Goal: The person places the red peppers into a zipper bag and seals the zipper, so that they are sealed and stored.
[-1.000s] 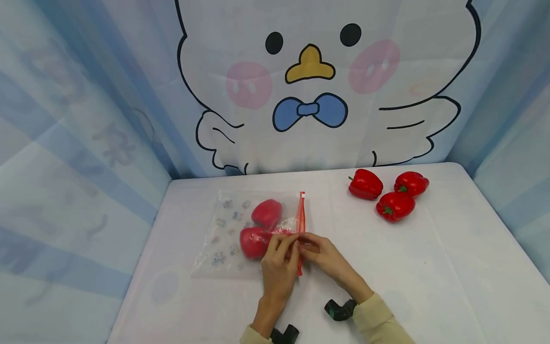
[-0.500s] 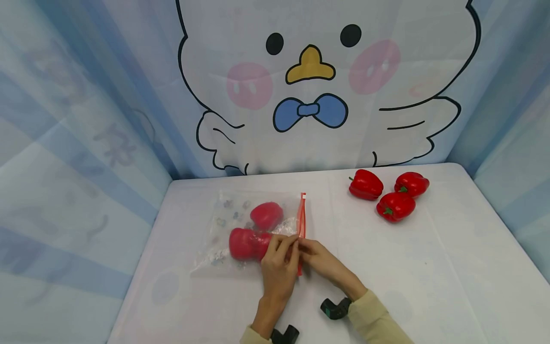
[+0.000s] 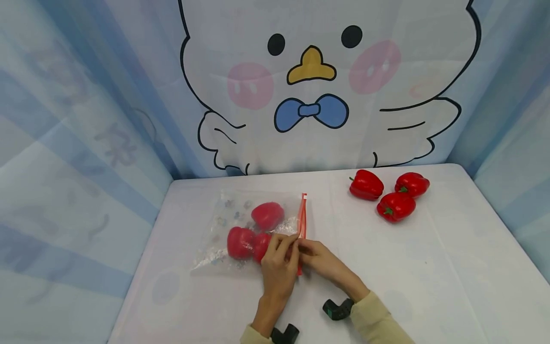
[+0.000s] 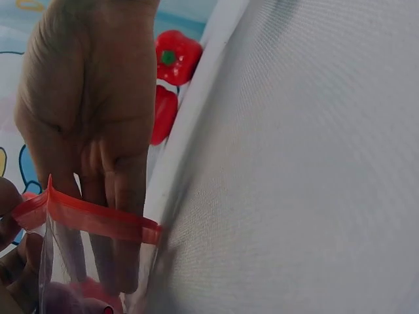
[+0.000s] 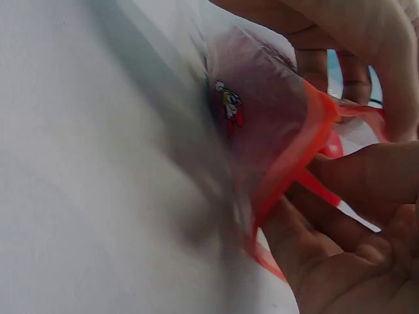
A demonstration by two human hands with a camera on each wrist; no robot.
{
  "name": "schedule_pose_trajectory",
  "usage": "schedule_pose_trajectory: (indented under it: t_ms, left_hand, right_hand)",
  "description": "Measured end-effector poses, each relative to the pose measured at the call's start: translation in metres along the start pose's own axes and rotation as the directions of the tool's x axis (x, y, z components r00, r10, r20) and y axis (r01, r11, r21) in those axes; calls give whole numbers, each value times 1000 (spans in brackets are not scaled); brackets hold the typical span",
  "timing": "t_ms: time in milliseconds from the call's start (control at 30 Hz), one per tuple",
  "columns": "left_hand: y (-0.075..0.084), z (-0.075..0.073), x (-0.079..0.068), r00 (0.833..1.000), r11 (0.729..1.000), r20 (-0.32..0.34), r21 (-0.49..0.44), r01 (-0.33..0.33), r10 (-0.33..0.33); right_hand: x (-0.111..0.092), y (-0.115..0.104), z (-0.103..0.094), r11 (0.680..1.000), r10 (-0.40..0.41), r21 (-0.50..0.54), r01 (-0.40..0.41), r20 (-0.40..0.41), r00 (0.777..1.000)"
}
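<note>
A clear zip bag (image 3: pixel 215 229) with a red zip edge (image 3: pixel 302 217) lies on its side. Inside are red bell peppers, one at the back (image 3: pixel 267 216) and others (image 3: pixel 240 242) at the front, partly hidden by my left hand (image 3: pixel 279 267). My left fingers pinch the red edge; its fingertips (image 4: pixel 6 196) show at the rim in the left wrist view. My right hand (image 3: pixel 326 263) reaches in at the bag's mouth, its extended fingers (image 4: pixel 124 261) seen through the clear plastic close over a pepper. In the right wrist view, the red edge (image 5: pixel 294 163) bows apart around my right hand (image 5: pixel 353 242).
Three more red bell peppers (image 3: pixel 395 206) lie at the back right of the white table (image 3: pixel 429 286). Behind the table hangs a curtain (image 3: pixel 318 148) with a cartoon bird. Black devices (image 3: pixel 337 309) sit on both wrists.
The front peppers have slid left inside the bag, away from its mouth. My right hand has moved slightly left and inward, while my left hand stays put at the red edge.
</note>
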State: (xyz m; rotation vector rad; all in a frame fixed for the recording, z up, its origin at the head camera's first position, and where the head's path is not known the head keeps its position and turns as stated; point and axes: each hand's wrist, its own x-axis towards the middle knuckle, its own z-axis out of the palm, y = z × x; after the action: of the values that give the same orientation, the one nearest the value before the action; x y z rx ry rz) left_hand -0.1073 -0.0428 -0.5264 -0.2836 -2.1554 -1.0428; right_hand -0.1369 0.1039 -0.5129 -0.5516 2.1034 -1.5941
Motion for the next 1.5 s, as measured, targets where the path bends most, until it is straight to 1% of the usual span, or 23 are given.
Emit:
schedule_pose_trajectory:
  t_ms: [100, 167, 267, 367, 467, 633, 833, 933, 1000, 1067, 1167, 1233, 1400, 1500]
  left_hand:
    - [0, 0, 0, 1000, 1000, -5, -12, -9, 9]
    - [0, 0, 0, 1000, 1000, -4, -17, -10, 10]
    - [0, -1, 1, 1000, 1000, 7, -24, 4, -4]
    - [1, -2, 1, 999, 999, 21, -27, 26, -26]
    - [2, -2, 1, 999, 999, 24, -28, 40, -39]
    - [2, -3, 1, 999, 999, 15, -25, 42, -41]
    - [2, -2, 0, 999, 998, 9, -37, 50, -49]
    - [2, -2, 1, 999, 998, 9, -36, 51, -51]
    - [2, -2, 1, 999, 998, 11, -36, 52, -52]
    - [2, -2, 1, 999, 998, 13, -37, 53, -53]
    - [3, -3, 1, 998, 998, 16, -39, 57, -56]
    - [3, -3, 1, 998, 998, 17, -41, 57, -57]
    - [2, -2, 0, 998, 998, 14, -43, 55, -54]
    - [1, -2, 0, 998, 998, 13, -39, 55, -54]
  right_hand:
    - [-7, -4, -5, 999, 5, -48, -6, -23, 1000]
    - [-12, -8, -10, 996, 3, -92, -9, -63, 998]
    - [-19, -14, -18, 986, 15, -160, -40, -158, 987]
    - [-23, -17, -27, 975, 27, -207, -85, -269, 963]
    - [-25, -17, -34, 960, -13, -265, -91, -368, 930]
    - [-27, -14, -45, 928, -139, -369, -59, -488, 862]
    - [-26, -11, -57, 882, -274, -470, -34, -571, 774]
    - [-26, -9, -62, 866, -303, -497, -50, -603, 738]
    - [-26, -9, -66, 861, -308, -504, -66, -620, 722]
    - [-26, -7, -69, 852, -311, -517, -85, -630, 711]
    - [-26, -5, -74, 834, -337, -544, -90, -631, 698]
    - [-25, -3, -78, 815, -360, -572, -93, -626, 692]
    - [-20, 1, -87, 778, -395, -620, -106, -613, 684]
    - [-17, 2, -94, 765, -407, -635, -107, -606, 684]
